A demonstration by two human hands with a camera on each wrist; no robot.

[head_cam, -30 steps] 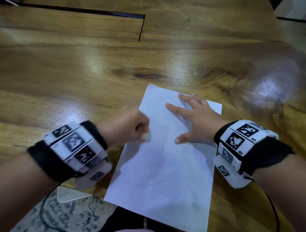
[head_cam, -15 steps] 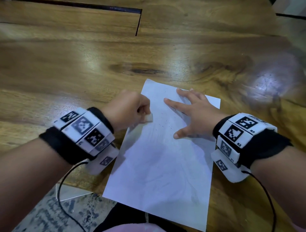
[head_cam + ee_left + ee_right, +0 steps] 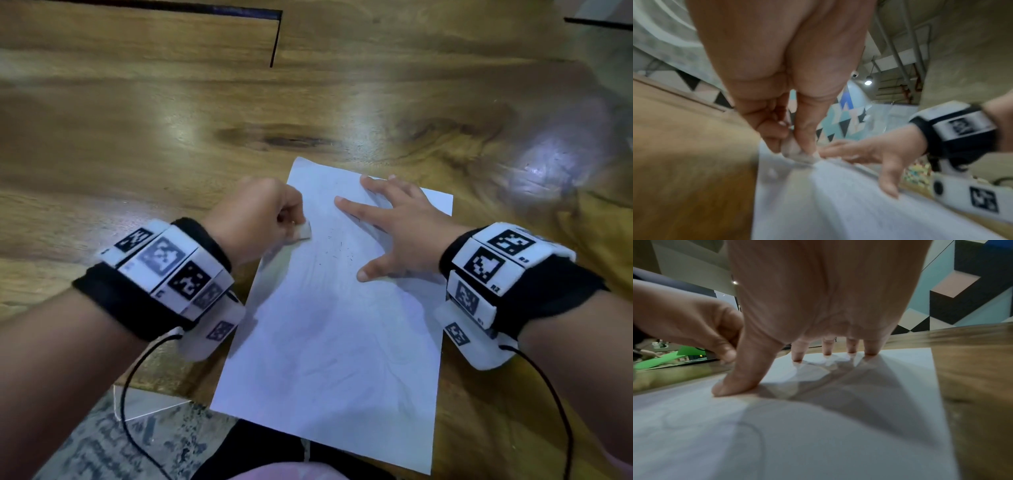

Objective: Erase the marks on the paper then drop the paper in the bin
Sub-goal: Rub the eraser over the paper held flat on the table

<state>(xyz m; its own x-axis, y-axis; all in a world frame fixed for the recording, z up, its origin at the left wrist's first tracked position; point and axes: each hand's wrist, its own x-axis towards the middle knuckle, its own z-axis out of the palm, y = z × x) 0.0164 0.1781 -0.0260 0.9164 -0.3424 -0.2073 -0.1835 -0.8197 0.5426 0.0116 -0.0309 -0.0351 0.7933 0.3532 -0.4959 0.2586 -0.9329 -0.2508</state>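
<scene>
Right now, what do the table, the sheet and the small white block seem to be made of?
Table: glossy varnished wood, by its grain, knots and glare.
Sheet: thin matte paper, slightly wavy.
Small white block, pinched in the left hand: probably a rubber eraser.

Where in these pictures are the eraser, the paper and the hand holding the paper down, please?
eraser (image 3: 304,230), head view: its white exposed end.
paper (image 3: 335,359), head view: bare middle of the sheet.
right hand (image 3: 407,229), head view: back of the hand.
</scene>
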